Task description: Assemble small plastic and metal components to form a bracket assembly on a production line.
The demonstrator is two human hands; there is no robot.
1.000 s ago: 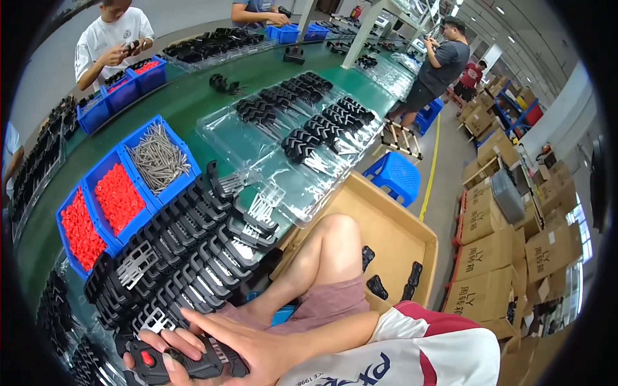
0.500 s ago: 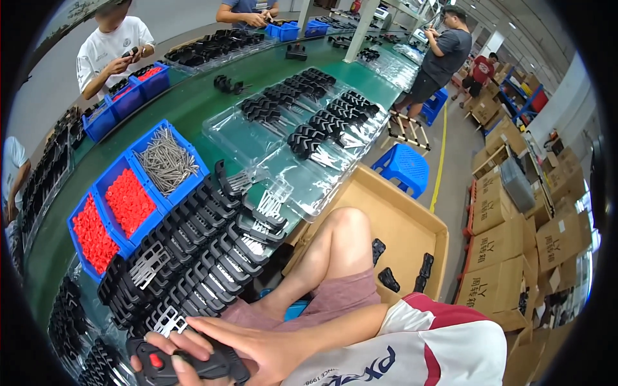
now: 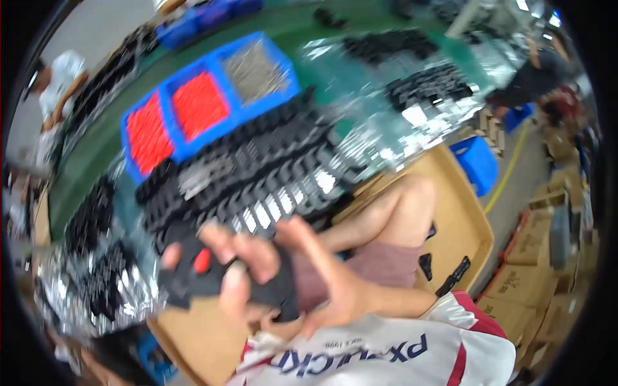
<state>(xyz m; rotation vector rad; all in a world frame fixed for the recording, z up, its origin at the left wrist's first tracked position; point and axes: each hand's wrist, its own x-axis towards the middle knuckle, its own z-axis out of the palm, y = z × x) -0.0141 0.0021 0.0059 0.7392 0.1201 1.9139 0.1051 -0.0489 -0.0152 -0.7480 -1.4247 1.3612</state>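
Note:
In front of my torso is a black plastic part with a red button (image 3: 202, 260), blurred by motion. My left hand (image 3: 248, 267) is closed on it, its fingers lying across the black body. My right hand (image 3: 338, 286) reaches in from the right beside the part's right end. One of its digits stretches up and away, apart from the others; whether it touches the part cannot be made out. Beyond the hands, rows of black curved parts (image 3: 238, 161) lie on the green table, with white pieces (image 3: 270, 209) among them.
A blue three-section bin (image 3: 166, 116) holds red pieces (image 3: 199, 105) and metal screws (image 3: 255, 72). More black parts (image 3: 428, 83) rest on clear plastic at the far right. A cardboard box (image 3: 479, 238) surrounds my legs. Stacked cartons (image 3: 521, 276) and a blue stool (image 3: 476, 164) stand right.
The view has swung left and down, so the table, bin and hands sit higher and further right. The black part remains in my left hand; my right hand's digits are spread wider.

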